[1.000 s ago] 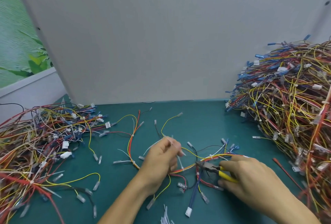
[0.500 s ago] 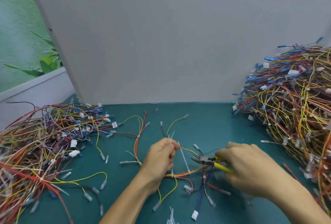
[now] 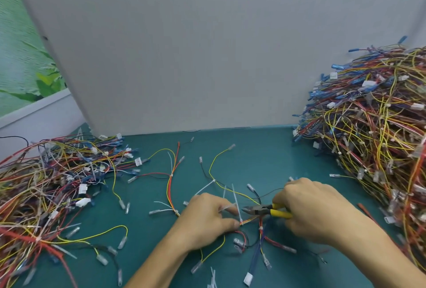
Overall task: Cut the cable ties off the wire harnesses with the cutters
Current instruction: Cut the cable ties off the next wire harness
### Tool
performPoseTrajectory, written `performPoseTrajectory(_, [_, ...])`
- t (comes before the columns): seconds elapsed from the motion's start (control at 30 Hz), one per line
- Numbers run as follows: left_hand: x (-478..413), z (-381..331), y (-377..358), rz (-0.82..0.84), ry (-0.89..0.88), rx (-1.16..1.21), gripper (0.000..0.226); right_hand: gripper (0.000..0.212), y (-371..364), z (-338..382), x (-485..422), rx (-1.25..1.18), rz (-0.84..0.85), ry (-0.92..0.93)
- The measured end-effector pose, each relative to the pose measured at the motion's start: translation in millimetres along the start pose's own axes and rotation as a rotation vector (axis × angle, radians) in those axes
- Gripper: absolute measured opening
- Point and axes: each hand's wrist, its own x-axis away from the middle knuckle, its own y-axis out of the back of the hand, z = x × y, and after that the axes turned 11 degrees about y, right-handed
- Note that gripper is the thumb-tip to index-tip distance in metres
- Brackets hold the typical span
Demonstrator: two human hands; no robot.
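A wire harness (image 3: 260, 230) of red, yellow, orange and blue wires lies on the green mat in front of me. My left hand (image 3: 205, 221) pinches the harness bundle, with white cable tie tails (image 3: 235, 198) sticking up beside its fingers. My right hand (image 3: 313, 209) grips yellow-handled cutters (image 3: 265, 210). Their dark jaws point left, close to the upright tie just right of my left fingertips.
A big heap of tied harnesses (image 3: 378, 145) fills the right side. A flatter tangle of wires (image 3: 53, 186) covers the left. Loose harnesses (image 3: 171, 177) and cut tie pieces (image 3: 212, 278) lie on the green mat (image 3: 265, 154). A grey panel (image 3: 184, 45) stands behind.
My left hand has come down onto the harness bundle from holding tie tails up. The cutters have stayed near the bundle, jaws toward the upright tie.
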Motion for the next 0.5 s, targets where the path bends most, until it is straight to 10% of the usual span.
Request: performPoseTrajectory(0.5, [3.7,4.1,-11.1,-0.195,-0.226,-0.341,0.016,0.005,1.0,-3.3,6.5,-0.012,0.096,-0.011])
